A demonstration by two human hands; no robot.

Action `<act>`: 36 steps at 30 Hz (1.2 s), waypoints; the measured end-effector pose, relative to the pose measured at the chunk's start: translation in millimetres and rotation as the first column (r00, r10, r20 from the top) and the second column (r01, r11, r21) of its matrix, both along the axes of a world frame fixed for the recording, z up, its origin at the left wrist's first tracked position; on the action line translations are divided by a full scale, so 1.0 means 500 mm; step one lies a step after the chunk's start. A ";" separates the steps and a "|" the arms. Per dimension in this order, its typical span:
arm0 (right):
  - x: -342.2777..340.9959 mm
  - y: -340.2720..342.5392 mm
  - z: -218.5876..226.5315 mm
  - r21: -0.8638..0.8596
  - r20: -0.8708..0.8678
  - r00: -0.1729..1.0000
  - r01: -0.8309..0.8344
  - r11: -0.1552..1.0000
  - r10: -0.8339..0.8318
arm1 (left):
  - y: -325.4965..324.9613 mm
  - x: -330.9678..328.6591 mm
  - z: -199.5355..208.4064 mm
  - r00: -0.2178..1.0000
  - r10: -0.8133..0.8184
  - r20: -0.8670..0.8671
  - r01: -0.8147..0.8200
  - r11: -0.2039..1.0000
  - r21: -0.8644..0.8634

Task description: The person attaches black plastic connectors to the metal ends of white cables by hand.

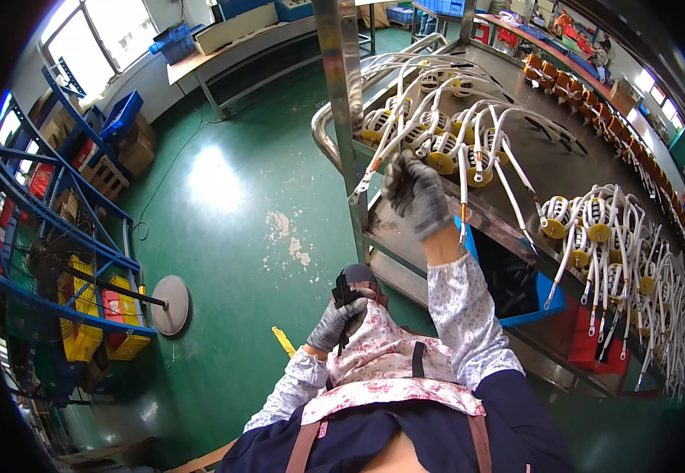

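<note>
My right hand [415, 193], in a grey knit glove, is raised to the edge of a steel workbench [547, 169] and grips white sleeved leads [386, 150] that trail from a cluster of yellow-and-white wound coils [437, 142]. One lead with an orange tip hangs down to the left of that hand. My left hand [335, 319], also gloved, is held close to my chest and is closed around a bundle of thin black strips [343, 296]. Both sleeves are floral over a dark apron.
More coils with long white leads hang along the bench's right edge [610, 244]. A steel post [346, 102] rises beside my right hand. Blue [516, 288] and red [587, 339] bins sit under the bench. A blue rack with crates [82, 268] stands left on the green floor.
</note>
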State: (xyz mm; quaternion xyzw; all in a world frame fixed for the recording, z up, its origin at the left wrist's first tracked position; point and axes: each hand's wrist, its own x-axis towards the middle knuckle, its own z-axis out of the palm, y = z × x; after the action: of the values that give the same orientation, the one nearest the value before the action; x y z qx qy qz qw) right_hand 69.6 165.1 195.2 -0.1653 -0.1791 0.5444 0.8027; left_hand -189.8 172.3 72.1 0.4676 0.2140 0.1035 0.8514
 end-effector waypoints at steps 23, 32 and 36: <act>-0.196 -0.242 -0.160 -0.409 0.706 0.610 -0.064 0.910 0.360 | -0.122 -0.001 0.056 0.994 -0.056 0.098 0.070 0.986 -0.149; -0.272 -0.325 -0.236 -0.351 0.660 0.634 -0.215 0.911 0.404 | -0.168 -0.054 0.028 0.914 -0.312 -0.259 0.262 0.942 -0.211; -0.310 -0.307 -0.244 -0.431 0.332 0.913 -0.075 0.899 0.235 | -0.169 -0.049 0.039 0.928 -0.312 -0.204 0.273 0.941 -0.198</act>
State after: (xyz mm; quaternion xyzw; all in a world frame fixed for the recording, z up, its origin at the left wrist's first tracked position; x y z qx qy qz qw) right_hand -85.6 11.7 73.2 -0.4156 -0.2244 0.5910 0.6540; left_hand -214.1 87.5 91.4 0.4307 0.2475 -0.0987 0.8623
